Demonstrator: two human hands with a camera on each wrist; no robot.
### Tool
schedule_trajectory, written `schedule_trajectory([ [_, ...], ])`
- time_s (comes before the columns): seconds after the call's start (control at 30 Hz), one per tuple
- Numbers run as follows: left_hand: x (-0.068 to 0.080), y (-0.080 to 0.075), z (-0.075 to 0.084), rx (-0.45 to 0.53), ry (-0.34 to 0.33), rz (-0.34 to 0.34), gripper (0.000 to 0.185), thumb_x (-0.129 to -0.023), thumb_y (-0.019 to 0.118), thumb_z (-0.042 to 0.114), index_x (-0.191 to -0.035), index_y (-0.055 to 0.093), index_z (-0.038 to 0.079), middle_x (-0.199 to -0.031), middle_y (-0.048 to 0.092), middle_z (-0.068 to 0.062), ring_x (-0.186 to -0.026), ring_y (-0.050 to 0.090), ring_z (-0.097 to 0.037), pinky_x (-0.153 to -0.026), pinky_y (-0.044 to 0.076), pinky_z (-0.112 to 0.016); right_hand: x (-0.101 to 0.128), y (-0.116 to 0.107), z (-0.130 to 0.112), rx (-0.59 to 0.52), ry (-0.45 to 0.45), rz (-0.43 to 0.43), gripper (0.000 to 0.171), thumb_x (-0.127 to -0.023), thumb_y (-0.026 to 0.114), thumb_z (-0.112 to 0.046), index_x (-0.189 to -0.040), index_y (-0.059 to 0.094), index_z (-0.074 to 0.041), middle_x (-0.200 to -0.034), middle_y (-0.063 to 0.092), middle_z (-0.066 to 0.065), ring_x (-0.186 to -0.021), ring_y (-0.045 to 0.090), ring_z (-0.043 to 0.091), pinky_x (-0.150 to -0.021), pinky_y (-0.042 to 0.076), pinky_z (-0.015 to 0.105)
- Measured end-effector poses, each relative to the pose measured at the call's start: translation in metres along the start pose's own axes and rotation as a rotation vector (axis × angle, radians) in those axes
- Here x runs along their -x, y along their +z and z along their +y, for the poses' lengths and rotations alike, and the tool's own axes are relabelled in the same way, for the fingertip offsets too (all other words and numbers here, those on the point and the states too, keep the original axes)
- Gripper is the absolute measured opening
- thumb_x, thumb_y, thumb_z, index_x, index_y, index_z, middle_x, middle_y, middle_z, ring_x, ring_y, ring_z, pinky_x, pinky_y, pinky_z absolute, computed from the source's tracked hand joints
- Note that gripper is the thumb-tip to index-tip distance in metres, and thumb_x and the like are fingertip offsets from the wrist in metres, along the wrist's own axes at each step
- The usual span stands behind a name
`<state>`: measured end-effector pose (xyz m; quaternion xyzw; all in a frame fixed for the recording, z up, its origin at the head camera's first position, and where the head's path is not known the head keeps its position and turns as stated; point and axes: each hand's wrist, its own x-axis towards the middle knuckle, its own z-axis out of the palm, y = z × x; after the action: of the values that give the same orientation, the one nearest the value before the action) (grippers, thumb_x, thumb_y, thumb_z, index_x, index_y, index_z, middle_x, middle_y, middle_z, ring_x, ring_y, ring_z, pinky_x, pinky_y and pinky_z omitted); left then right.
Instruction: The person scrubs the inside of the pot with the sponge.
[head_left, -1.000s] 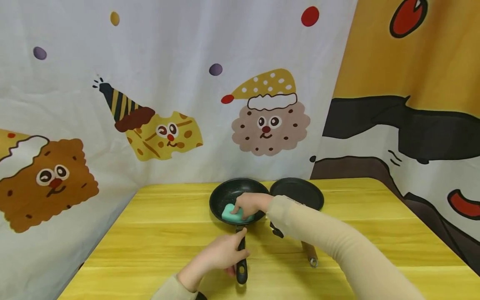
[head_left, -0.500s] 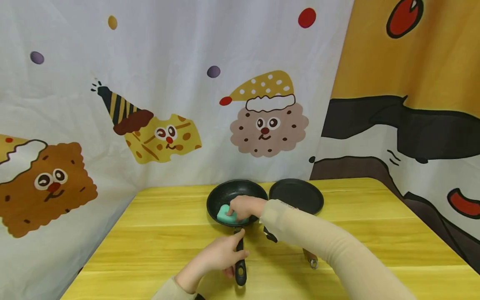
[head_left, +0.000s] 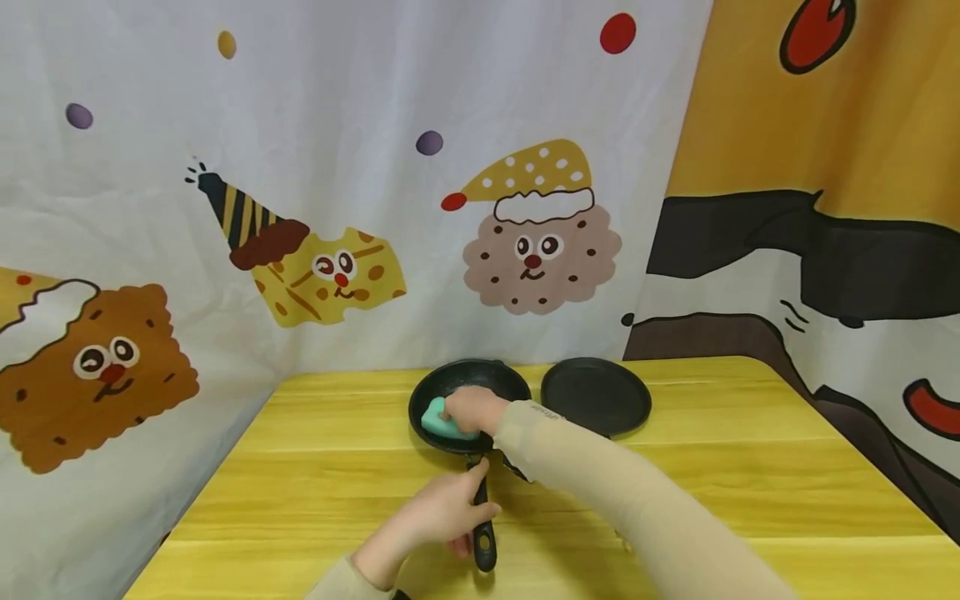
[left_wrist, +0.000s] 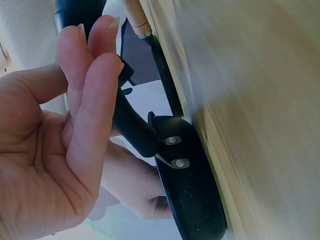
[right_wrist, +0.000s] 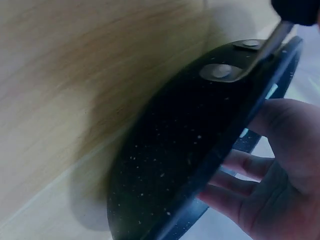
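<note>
A black frying pan [head_left: 452, 377] sits on the wooden table, its handle [head_left: 483, 533] pointing toward me. My left hand [head_left: 442, 507] grips that handle, thumb and index finger lying along it; the left wrist view shows the fingers [left_wrist: 95, 105] curled around the handle. Inside the pan, my right hand [head_left: 476, 408] holds a teal sponge [head_left: 437, 422] against the left front part of the surface. From the right wrist, the speckled outer wall of the pan [right_wrist: 165, 145] hides most of the sponge, and the right fingers [right_wrist: 227, 192] reach over the rim.
A flat black pan [head_left: 596, 390] lies just right of the frying pan; my right sleeve [head_left: 600, 467] covers most of its handle, whose wooden end [left_wrist: 136, 15] shows in the left wrist view. A printed curtain [head_left: 360, 100] hangs behind the table [head_left: 315, 475].
My right hand has moved left across the frying pan with the sponge, from the front middle to the left front. My left hand keeps its hold on the handle.
</note>
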<state>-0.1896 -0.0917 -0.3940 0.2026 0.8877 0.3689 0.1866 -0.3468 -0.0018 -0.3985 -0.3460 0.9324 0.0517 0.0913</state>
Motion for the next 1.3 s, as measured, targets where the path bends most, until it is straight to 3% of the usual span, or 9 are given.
schedule_trajectory([
  [0.23, 0.0, 0.001, 0.0, -0.036, 0.008, 0.007, 0.074, -0.096, 0.063, 0.027, -0.15, 0.025, -0.007, -0.048, 0.058, 0.0, -0.039, 0.06, -0.017, -0.052, 0.051, -0.025, -0.009, 0.007, 0.01, 0.074, 0.081, 0.034, 0.042, -0.1, 0.055, -0.019, -0.14, 0.054, -0.034, -0.126, 0.062, 0.001, -0.092, 0.056, 0.016, -0.067, 0.038, 0.03],
  [0.5, -0.001, 0.001, 0.005, -0.031, 0.004, -0.022, 0.072, -0.096, 0.063, 0.025, -0.15, 0.026, -0.006, -0.048, 0.059, -0.001, -0.039, 0.06, -0.018, -0.052, 0.051, -0.024, -0.014, 0.011, 0.023, 0.194, 0.252, 0.02, 0.038, -0.099, 0.057, -0.027, -0.136, 0.055, -0.038, -0.113, 0.064, 0.003, -0.094, 0.063, 0.022, -0.067, 0.054, 0.037],
  [0.77, -0.001, 0.001, 0.005, -0.02, 0.002, -0.018, 0.071, -0.096, 0.063, 0.025, -0.151, 0.027, -0.004, -0.05, 0.06, -0.002, -0.04, 0.061, -0.019, -0.048, 0.051, -0.026, -0.009, 0.013, 0.044, 0.219, 0.28, 0.01, 0.04, -0.097, 0.062, -0.023, -0.134, 0.056, -0.035, -0.114, 0.064, 0.004, -0.094, 0.063, 0.023, -0.069, 0.054, 0.037],
  [0.9, -0.001, 0.001, 0.003, -0.013, -0.006, -0.008, 0.07, -0.096, 0.062, 0.025, -0.151, 0.028, -0.003, -0.052, 0.06, -0.003, -0.039, 0.06, -0.018, -0.048, 0.051, -0.027, -0.002, 0.013, 0.052, 0.181, 0.262, 0.001, 0.047, -0.097, 0.061, -0.021, -0.141, 0.051, -0.036, -0.115, 0.064, 0.006, -0.089, 0.062, 0.021, -0.068, 0.052, 0.035],
  [1.03, 0.0, 0.0, 0.002, -0.005, -0.025, -0.004, 0.069, -0.097, 0.062, 0.025, -0.151, 0.028, -0.002, -0.056, 0.06, -0.003, -0.04, 0.06, -0.019, -0.049, 0.051, -0.028, 0.004, 0.009, 0.059, 0.076, 0.219, -0.017, 0.047, -0.099, 0.057, -0.019, -0.144, 0.05, -0.032, -0.128, 0.06, 0.007, -0.089, 0.056, 0.018, -0.071, 0.044, 0.032],
  [1.3, 0.001, -0.004, 0.0, 0.004, -0.032, 0.002, 0.069, -0.097, 0.061, 0.025, -0.152, 0.026, -0.001, -0.057, 0.061, -0.003, -0.042, 0.062, -0.022, -0.05, 0.052, -0.028, 0.014, 0.001, 0.065, -0.097, 0.149, -0.057, 0.046, -0.092, 0.069, -0.025, -0.137, 0.058, -0.023, -0.14, 0.053, 0.006, -0.124, 0.052, 0.025, -0.098, 0.044, 0.036],
])
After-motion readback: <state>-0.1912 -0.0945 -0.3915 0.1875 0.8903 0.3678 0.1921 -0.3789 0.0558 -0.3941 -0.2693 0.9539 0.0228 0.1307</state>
